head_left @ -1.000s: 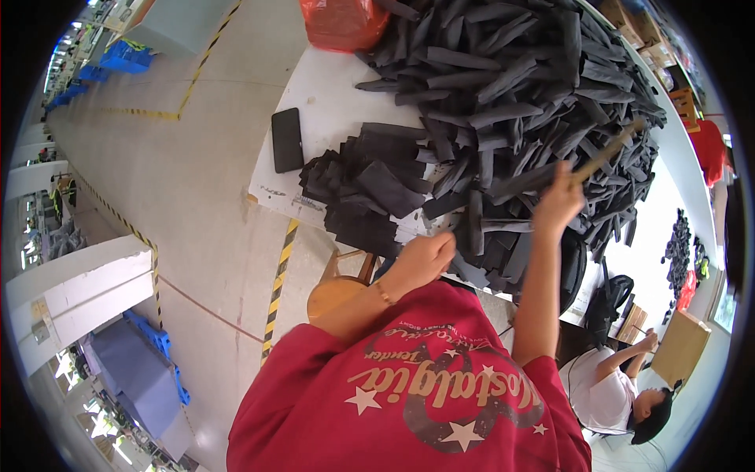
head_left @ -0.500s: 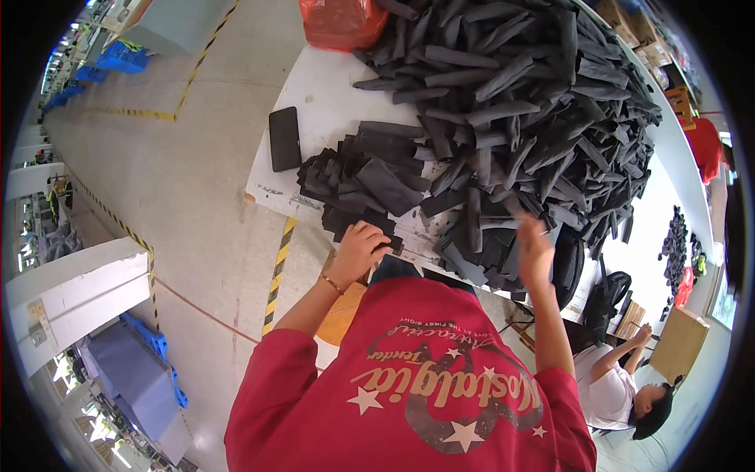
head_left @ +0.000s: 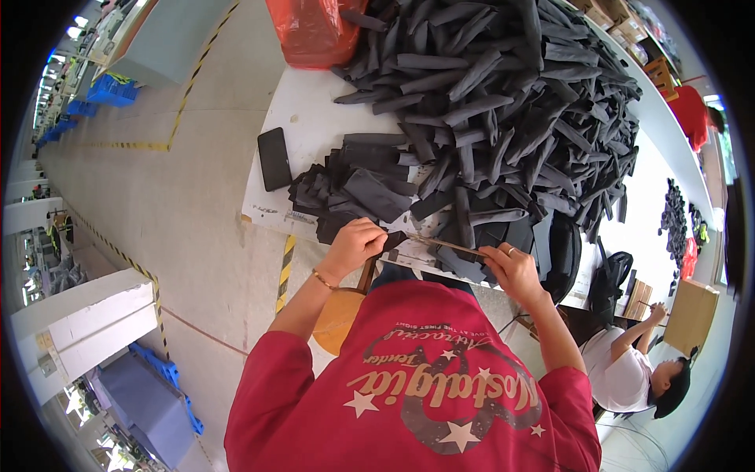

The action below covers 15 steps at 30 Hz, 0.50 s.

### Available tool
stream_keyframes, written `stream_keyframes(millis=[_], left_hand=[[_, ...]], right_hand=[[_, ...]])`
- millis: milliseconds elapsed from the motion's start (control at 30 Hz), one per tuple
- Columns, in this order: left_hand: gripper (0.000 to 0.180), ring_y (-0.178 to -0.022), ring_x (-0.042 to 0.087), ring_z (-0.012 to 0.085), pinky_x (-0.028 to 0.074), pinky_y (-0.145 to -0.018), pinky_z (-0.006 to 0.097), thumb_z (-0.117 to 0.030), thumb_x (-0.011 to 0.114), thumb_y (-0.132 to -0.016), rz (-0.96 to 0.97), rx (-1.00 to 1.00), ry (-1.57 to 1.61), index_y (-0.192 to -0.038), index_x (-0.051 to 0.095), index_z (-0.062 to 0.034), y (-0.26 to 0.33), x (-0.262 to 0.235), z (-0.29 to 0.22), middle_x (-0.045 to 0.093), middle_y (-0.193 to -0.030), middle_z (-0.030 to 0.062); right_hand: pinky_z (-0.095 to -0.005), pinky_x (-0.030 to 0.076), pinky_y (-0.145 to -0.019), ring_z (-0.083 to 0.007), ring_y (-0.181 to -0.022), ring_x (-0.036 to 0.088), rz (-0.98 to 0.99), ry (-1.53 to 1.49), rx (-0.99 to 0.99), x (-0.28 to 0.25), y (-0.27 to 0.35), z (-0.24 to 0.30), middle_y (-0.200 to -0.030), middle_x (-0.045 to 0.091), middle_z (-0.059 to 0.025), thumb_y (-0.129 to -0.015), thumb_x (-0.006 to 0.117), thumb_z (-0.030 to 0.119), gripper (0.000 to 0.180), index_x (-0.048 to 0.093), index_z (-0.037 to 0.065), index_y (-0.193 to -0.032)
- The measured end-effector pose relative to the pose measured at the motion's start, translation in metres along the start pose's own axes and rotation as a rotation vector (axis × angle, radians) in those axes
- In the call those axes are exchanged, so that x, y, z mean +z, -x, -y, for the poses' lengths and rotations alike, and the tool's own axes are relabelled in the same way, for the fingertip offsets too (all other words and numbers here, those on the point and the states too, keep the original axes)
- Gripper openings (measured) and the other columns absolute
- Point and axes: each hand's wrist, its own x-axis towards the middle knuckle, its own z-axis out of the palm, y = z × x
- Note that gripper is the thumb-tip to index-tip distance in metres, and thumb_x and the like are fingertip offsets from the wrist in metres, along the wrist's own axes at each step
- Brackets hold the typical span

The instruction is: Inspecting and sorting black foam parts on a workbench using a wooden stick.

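My left hand [head_left: 358, 244] is closed on a small black fabric piece [head_left: 395, 240] at the table's near edge. My right hand [head_left: 513, 271] grips one end of a thin, straight rod [head_left: 446, 245], whose exact kind I cannot make out. The rod's other end meets the fabric piece; whether it goes inside is unclear. Just beyond my left hand lies a loose stack of dark fabric pieces [head_left: 370, 193]. A large heap of dark grey fabric tubes [head_left: 503, 102] covers much of the table. Flat dark pieces [head_left: 503, 236] lie beyond my right hand.
A black phone [head_left: 274, 159] lies near the left edge of the white table [head_left: 314, 102]. Behind it sits a red plastic bag [head_left: 314, 35]. A wooden stool [head_left: 338, 318] stands below the table edge. To the right are a black bag [head_left: 609, 279] and a seated person [head_left: 621, 366].
My right hand has come down and left, bringing the rod to the black fabric piece. My left hand has lifted that piece slightly off the stack. The view has shifted a little.
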Motion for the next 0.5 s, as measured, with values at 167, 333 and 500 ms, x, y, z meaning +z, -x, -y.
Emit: stream_keyframes(millis=[167,333,500], left_hand=[[0.011,-0.069,0.059,0.026,0.048,-0.067,0.033,-0.008,0.069,-0.079,0.021,-0.064,0.163,-0.077,0.065,0.002,-0.01,-0.007,-0.012,0.064,-0.072,0.0098],[0.02,-0.061,0.054,0.0124,0.043,-0.057,0.026,-0.016,0.07,-0.086,0.047,-0.248,0.26,-0.085,0.066,0.0031,-0.007,-0.011,-0.015,0.061,-0.066,0.009],[0.026,-0.06,0.047,0.0056,0.04,-0.054,0.023,-0.022,0.067,-0.09,-0.03,-0.517,0.321,-0.091,0.065,0.003,-0.003,-0.003,-0.018,0.061,-0.067,0.0033]], right_hand=[[-0.0371,0.049,-0.055,-0.025,-0.065,0.06,-0.011,-0.028,-0.002,-0.009,-0.002,0.005,-0.074,0.055,-0.0067,-0.084,0.065,0.013,0.021,0.067,0.01,-0.104],[-0.0367,0.048,-0.056,-0.0255,-0.063,0.06,-0.028,-0.06,0.006,-0.013,0.0,0.008,-0.074,0.056,-0.0074,-0.084,0.065,0.012,0.02,0.066,0.009,-0.104],[-0.0363,0.047,-0.056,-0.0262,-0.063,0.059,-0.069,-0.1,0.031,-0.011,0.002,0.004,-0.074,0.056,-0.0091,-0.084,0.065,0.01,0.02,0.066,0.007,-0.103]])
